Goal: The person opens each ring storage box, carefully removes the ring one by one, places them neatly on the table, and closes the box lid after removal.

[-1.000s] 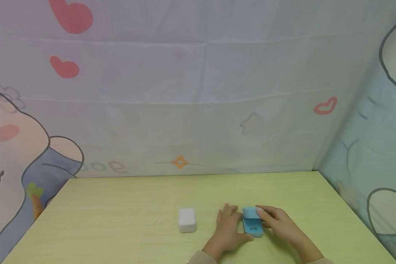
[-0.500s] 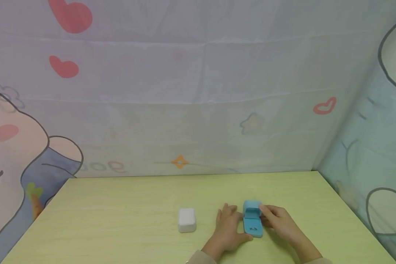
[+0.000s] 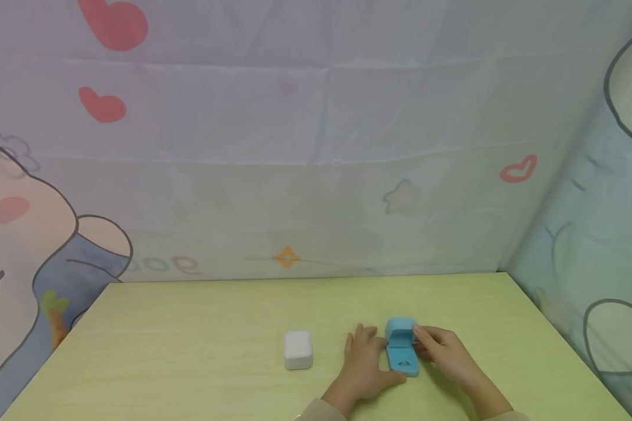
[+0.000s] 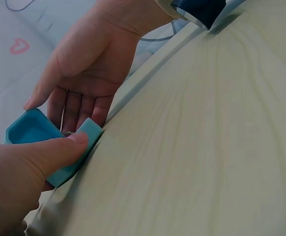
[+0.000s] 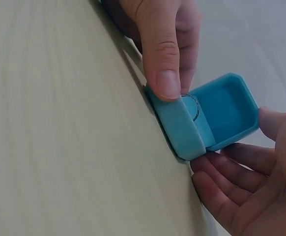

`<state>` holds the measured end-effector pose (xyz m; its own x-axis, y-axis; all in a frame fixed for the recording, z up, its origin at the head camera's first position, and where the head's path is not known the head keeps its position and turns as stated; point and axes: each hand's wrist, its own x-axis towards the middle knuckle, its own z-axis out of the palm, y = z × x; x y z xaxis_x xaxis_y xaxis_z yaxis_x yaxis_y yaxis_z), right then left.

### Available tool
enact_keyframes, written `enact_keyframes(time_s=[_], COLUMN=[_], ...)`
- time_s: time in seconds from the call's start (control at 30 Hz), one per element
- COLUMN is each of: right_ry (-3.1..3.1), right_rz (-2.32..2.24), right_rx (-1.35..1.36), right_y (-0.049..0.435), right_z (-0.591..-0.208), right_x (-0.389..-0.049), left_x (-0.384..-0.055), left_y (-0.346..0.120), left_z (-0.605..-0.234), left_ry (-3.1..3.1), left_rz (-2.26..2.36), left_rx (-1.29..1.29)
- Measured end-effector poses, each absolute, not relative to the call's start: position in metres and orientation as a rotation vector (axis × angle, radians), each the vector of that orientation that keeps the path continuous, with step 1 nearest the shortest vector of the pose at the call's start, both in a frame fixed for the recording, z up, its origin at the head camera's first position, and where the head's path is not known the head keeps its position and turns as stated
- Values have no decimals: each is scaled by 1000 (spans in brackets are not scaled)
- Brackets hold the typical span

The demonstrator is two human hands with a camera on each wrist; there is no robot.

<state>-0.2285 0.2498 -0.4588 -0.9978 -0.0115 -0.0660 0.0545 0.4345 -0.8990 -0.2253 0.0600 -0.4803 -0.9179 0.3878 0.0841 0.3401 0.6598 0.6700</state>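
Note:
A blue ring box stands on the table with its lid raised, hinge side away from me. A thin silver ring sits upright in its base. My left hand grips the base from the left, its thumb on the front edge and its fingers round toward the back. From the right, my right hand holds the lid, the thumb at the lid's edge and the other fingers beside the hinge. To the left of my left hand sits a small white box with rounded corners.
The light wooden table runs to a printed cloth backdrop behind it. Another cloth side hangs along the right edge.
My right hand has swung the ring box's lid up and back, from partly raised to wide, which brings the ring into fuller view. My left hand has stayed almost still at the base.

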Motion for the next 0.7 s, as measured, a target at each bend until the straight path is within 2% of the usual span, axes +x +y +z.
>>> enact_keyframes(time_s=[0.7], right_ry=[2567], right_rz=[-1660], right_rx=[-87], right_y=[250], right_z=[-456], right_x=[-226], left_x=[-226], left_y=[60], left_z=[-479], left_ry=[2784], left_rz=[1190], left_rx=[596])
